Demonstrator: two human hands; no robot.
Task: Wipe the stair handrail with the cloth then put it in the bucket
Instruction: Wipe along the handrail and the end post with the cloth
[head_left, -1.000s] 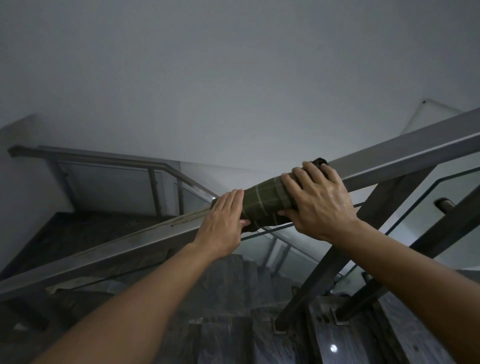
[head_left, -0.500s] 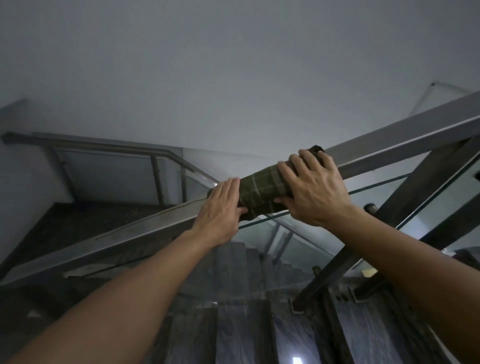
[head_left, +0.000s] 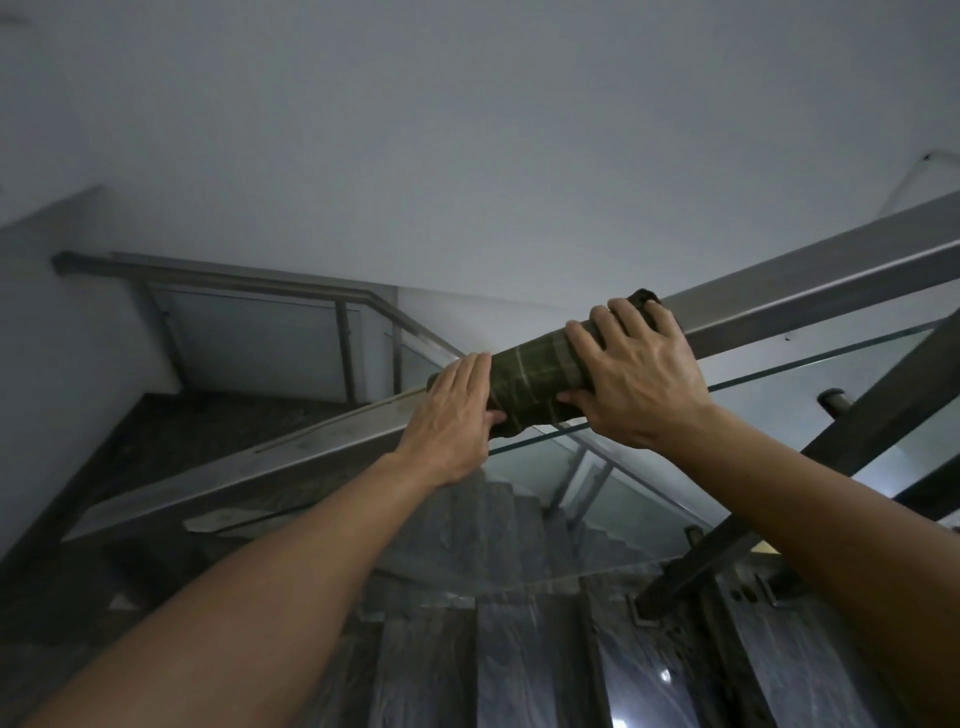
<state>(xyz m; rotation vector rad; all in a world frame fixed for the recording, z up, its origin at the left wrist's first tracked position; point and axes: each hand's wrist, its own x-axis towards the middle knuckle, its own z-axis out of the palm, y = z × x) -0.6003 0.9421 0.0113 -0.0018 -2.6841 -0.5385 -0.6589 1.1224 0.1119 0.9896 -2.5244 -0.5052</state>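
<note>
A dark green cloth (head_left: 535, 382) with pale check lines is wrapped around the grey metal handrail (head_left: 810, 291), which slopes from lower left to upper right. My right hand (head_left: 636, 376) grips the upper end of the cloth around the rail. Over the cloth's lower end my left hand (head_left: 452, 415) lies with fingers flat on top and thumb underneath. No bucket is in view.
A glass panel (head_left: 779, 410) hangs under the rail, held by dark metal posts (head_left: 878, 410). Dark marble steps (head_left: 524, 649) descend below. A second handrail (head_left: 234, 275) runs along the landing at the left. A plain white wall fills the upper view.
Both hands with the cloth have shifted slightly up the rail to the right, and the view has tilted and moved a little down the stairs.
</note>
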